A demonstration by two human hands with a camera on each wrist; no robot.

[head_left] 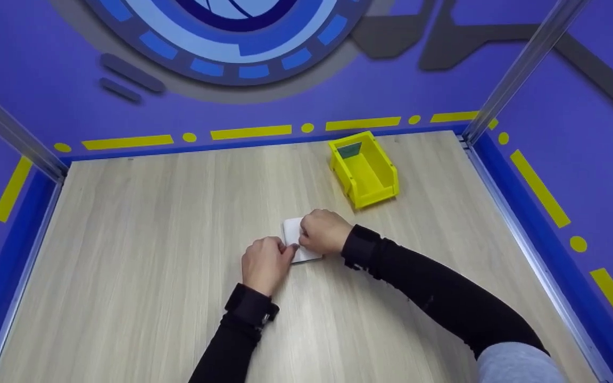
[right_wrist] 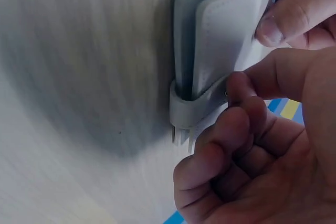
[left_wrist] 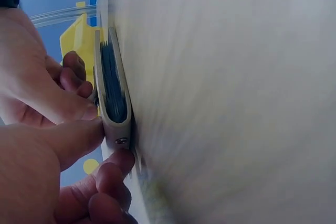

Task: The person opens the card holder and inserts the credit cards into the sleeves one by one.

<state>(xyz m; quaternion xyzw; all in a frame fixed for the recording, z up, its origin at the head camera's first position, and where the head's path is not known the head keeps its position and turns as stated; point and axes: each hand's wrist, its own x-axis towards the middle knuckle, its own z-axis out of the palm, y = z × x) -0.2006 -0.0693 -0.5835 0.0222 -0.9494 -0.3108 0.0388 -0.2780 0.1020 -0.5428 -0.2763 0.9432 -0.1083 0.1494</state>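
A small white card holder (head_left: 292, 230) with a folded cover lies on the table between both hands. Bluish inner sleeves (left_wrist: 113, 82) show at its open side in the left wrist view. My left hand (head_left: 266, 264) grips one end, with the thumb (right_wrist: 272, 29) on the cover and fingertips (left_wrist: 123, 160) at the underside. A narrow strap (right_wrist: 189, 113) wraps around the other end. My right hand (head_left: 328, 232) pinches the strap's end over the cover, its other fingers curled. A metal snap (left_wrist: 122, 141) shows on the holder's edge near the left fingers.
A yellow open-front bin (head_left: 365, 173) stands on the wooden table (head_left: 152, 239), beyond the right hand. Blue-purple panels (head_left: 264, 114) with yellow marks border the table at the back and both sides. Metal posts (head_left: 519, 69) rise at the back corners.
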